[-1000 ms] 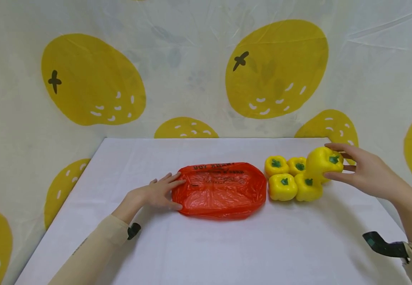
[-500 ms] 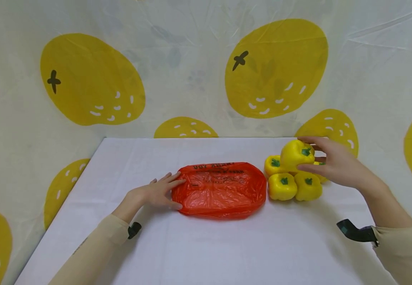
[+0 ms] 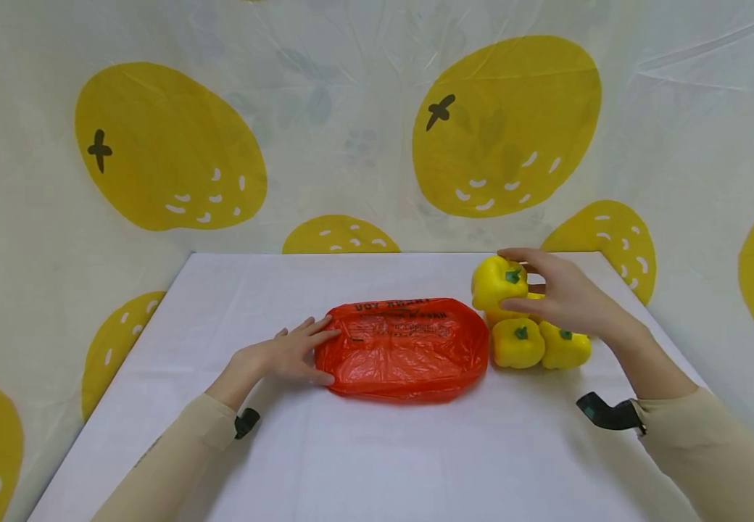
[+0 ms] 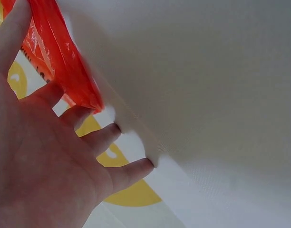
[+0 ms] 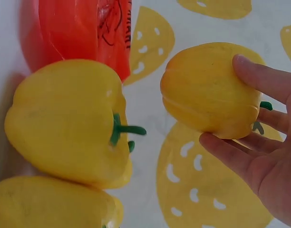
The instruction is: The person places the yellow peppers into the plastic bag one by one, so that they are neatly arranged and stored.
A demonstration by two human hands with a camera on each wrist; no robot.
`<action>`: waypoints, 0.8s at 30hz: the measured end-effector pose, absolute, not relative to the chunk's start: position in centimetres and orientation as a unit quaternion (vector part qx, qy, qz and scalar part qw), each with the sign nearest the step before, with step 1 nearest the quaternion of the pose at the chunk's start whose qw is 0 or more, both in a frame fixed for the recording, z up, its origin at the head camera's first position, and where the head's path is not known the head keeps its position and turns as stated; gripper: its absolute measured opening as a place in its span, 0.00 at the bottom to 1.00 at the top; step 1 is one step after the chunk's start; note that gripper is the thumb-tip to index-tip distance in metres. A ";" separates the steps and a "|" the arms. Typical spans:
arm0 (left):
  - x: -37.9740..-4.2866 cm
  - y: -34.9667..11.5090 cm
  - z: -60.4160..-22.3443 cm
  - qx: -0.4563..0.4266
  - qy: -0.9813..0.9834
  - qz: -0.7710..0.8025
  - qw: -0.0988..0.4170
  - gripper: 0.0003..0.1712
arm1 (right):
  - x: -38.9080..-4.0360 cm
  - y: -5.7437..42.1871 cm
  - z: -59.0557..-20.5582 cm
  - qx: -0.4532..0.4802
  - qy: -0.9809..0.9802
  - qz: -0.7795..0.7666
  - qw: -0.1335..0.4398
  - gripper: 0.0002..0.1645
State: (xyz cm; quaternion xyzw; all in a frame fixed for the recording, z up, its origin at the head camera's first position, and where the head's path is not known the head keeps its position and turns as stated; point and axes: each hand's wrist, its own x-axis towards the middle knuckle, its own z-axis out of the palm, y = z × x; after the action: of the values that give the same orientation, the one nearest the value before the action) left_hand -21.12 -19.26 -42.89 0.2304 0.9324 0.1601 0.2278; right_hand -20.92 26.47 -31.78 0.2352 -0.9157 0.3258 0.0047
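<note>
A red plastic bag with black lettering lies on the white table, left of the peppers. My left hand touches its left end, fingers spread; in the left wrist view the thumb and some fingers rest against the red plastic. My right hand holds a yellow bell pepper with a green stem, raised above the back of the pepper group. In the right wrist view thumb and fingertips grip this pepper from its stem side. Two more yellow peppers sit in front; those behind are largely hidden.
A white cloth with large yellow fruit prints hangs behind and beside the table. White tabletop stretches in front of the bag. A black wrist camera juts out from the right sleeve.
My right hand has carried the raised pepper leftward across the group, from its right side to over the back left. My left hand and the bag have stayed in place.
</note>
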 end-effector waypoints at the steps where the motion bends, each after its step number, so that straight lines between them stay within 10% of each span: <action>1: -21.1 -19.2 -42.9 0.231 0.932 0.161 0.228 0.56 | -21.0 26.2 -31.8 0.240 -0.914 0.326 0.004 0.43; 24: -21.0 -19.3 -43.2 0.224 0.937 0.183 0.194 0.60 | -22.4 20.6 -34.1 0.303 -0.890 0.337 -0.044 0.44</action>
State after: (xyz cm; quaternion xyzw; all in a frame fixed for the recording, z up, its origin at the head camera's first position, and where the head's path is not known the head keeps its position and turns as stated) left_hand -20.97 -19.31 -43.24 0.2241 0.9373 0.1831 0.1941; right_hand -22.37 20.58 -34.15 0.3032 -0.8902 0.3373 -0.0437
